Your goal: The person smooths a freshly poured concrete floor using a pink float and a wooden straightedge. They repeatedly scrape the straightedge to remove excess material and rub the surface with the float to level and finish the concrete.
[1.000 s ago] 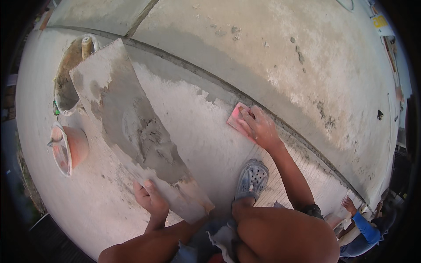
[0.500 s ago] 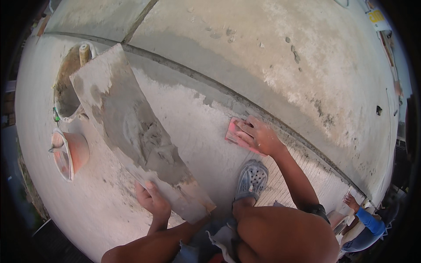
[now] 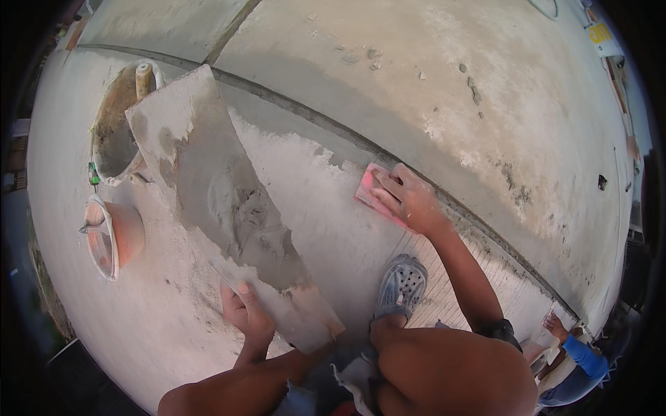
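Note:
My left hand [image 3: 246,312] grips the lower left edge of a long board [image 3: 187,159] smeared with grey mortar [image 3: 246,222]. My right hand [image 3: 409,201] is closed on a pink, flat rectangular spreader [image 3: 368,183], which lies against the wet grey strip of concrete beside a long groove [image 3: 312,113]. A clog on my foot [image 3: 402,284] rests on the pale, partly grooved concrete below it. The underside of the spreader is hidden.
Left of the board stand a crusted bucket [image 3: 111,139] with a roller-like cylinder and an orange pail [image 3: 128,236]. At lower right a co-worker in a blue sleeve [image 3: 583,357] reaches to the concrete. Assorted items line the far right edge [image 3: 610,76].
My right hand and the spreader dipped toward me half a second ago and are now back up near the groove. The board and my left hand have shifted slightly rightward in view.

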Available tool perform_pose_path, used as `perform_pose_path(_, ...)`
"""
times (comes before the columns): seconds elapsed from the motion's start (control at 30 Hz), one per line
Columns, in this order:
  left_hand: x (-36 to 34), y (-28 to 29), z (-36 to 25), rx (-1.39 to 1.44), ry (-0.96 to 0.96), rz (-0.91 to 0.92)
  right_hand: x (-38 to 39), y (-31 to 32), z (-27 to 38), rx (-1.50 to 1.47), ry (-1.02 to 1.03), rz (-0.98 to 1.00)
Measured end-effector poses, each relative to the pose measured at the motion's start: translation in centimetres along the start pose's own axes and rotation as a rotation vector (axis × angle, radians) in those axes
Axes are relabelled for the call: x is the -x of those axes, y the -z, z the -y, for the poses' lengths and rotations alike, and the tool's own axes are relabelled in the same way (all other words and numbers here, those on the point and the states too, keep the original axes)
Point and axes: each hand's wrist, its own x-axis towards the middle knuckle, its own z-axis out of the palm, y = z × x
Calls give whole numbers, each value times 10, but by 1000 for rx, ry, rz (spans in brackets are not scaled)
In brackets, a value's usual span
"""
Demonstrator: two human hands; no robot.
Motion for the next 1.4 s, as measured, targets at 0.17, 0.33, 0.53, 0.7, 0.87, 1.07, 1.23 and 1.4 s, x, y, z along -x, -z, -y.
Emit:
perform_pose_path(0.17,-4,-13,0,79,54,0,-6,-13,-5,40,97,-35)
perform_pose_path(0.33,-12,-14,-10,119,77,-16,13,25,43,-612,-19,-54)
perform_pose_path(0.53,-35,-27,-33,125,173,34,-17,62,108,-669,480,-244)
perform_pose_path(0.7,-40,-29,-40,121,184,82,-35,79,126,-371,654,-223)
perform_pose_path(0.87,-40,-28,-39,55,246,94,-36,71,128,-335,667,30)
perform_pose_path(1.07,-42,-42,-53,41,252,-14,1,48,98,-1323,128,500)
perform_pose_path(1.23,-35,-33,-27,135,72,51,88,20,44,-2007,-996,-186)
perform_pose_path(1.4,-24,-26,-14,66,33,7,127,41,-20,-1163,-605,-294)
